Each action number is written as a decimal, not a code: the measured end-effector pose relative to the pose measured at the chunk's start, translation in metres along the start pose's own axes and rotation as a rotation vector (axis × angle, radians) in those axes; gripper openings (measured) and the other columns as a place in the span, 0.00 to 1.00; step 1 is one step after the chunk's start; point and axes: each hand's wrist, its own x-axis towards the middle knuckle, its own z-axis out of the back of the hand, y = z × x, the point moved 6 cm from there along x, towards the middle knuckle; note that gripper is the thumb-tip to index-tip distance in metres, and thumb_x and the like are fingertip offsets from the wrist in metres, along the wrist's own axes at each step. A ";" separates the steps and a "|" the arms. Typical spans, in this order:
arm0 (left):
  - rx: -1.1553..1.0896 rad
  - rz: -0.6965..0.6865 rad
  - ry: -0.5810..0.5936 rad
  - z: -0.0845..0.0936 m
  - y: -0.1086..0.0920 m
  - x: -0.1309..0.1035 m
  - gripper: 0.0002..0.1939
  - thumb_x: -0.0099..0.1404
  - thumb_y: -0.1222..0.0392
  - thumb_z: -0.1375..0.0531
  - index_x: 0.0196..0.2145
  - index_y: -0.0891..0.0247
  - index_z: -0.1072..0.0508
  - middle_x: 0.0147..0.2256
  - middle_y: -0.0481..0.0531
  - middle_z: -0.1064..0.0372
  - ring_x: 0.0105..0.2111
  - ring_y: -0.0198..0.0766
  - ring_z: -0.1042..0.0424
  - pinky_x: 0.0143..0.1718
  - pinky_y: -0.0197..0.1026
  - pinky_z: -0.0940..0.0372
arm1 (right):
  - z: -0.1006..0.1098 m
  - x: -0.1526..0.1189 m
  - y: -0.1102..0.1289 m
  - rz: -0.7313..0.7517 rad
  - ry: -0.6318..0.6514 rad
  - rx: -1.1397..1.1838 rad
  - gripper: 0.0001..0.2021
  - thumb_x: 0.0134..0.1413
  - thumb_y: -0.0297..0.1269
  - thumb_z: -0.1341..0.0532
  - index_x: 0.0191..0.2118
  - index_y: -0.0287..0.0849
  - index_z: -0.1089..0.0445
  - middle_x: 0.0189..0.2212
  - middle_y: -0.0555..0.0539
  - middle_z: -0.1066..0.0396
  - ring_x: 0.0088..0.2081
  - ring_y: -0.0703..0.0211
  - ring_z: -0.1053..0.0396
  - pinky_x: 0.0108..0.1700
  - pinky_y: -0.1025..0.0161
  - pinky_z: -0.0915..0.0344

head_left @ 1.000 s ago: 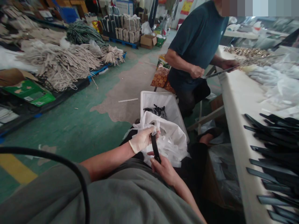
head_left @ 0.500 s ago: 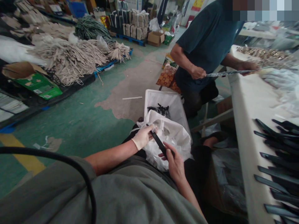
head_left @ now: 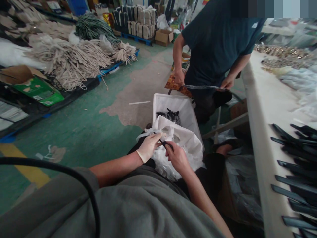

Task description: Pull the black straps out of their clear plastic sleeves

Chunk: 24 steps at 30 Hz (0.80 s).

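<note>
My left hand [head_left: 149,146], in a pale glove, is closed on the upper end of a short black strip [head_left: 163,143]. The fingers of my right hand [head_left: 176,156] are wrapped round the strip's lower end, close to the left fingertips. Clear plastic film [head_left: 146,133] trails from the left fingertips. Under both hands, white and clear plastic [head_left: 189,145] lies over my lap. Just beyond it stands a white bin [head_left: 188,107] with black pieces [head_left: 170,115] inside.
At the right, a pale table [head_left: 264,109] bears many black strips [head_left: 294,170]. Beyond the bin, a person [head_left: 215,43] holds a long thin strip. Bundled cords [head_left: 71,61] and a green carton [head_left: 39,91] are at the left. A black cable [head_left: 81,180] crosses the lower left.
My right hand has moved up and left along the black strip, nearer my left hand. More film shows by the left fingers. The other person's hands have moved left and lower.
</note>
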 end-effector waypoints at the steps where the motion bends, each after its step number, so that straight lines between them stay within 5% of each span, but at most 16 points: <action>1: -0.022 0.025 -0.042 0.006 -0.004 0.002 0.18 0.54 0.50 0.30 0.35 0.66 0.22 0.40 0.57 0.24 0.40 0.40 0.26 0.42 0.38 0.34 | 0.009 -0.003 -0.003 0.001 -0.062 -0.044 0.17 0.61 0.45 0.49 0.42 0.41 0.28 0.19 0.53 0.30 0.19 0.62 0.33 0.25 0.66 0.40; 6: -0.114 0.132 -0.200 0.025 -0.021 0.010 0.12 0.63 0.51 0.36 0.36 0.64 0.25 0.39 0.56 0.24 0.37 0.36 0.25 0.37 0.36 0.35 | 0.044 -0.029 -0.010 0.010 -0.251 -0.155 0.19 0.61 0.50 0.48 0.37 0.42 0.27 0.17 0.51 0.33 0.21 0.59 0.34 0.27 0.64 0.41; 19: -0.102 0.073 -0.101 0.011 -0.002 0.000 0.18 0.54 0.49 0.29 0.36 0.64 0.24 0.37 0.55 0.24 0.38 0.38 0.25 0.39 0.37 0.34 | 0.014 -0.033 0.001 -0.055 -0.149 -0.356 0.17 0.63 0.45 0.50 0.44 0.44 0.28 0.24 0.48 0.26 0.27 0.55 0.28 0.29 0.63 0.44; 24: -0.080 0.185 -0.017 0.007 0.023 -0.015 0.21 0.47 0.49 0.26 0.34 0.65 0.23 0.35 0.53 0.25 0.35 0.37 0.26 0.39 0.38 0.35 | 0.005 -0.022 -0.002 -0.048 -0.078 -0.257 0.17 0.63 0.46 0.51 0.41 0.43 0.28 0.23 0.49 0.27 0.23 0.59 0.30 0.28 0.64 0.42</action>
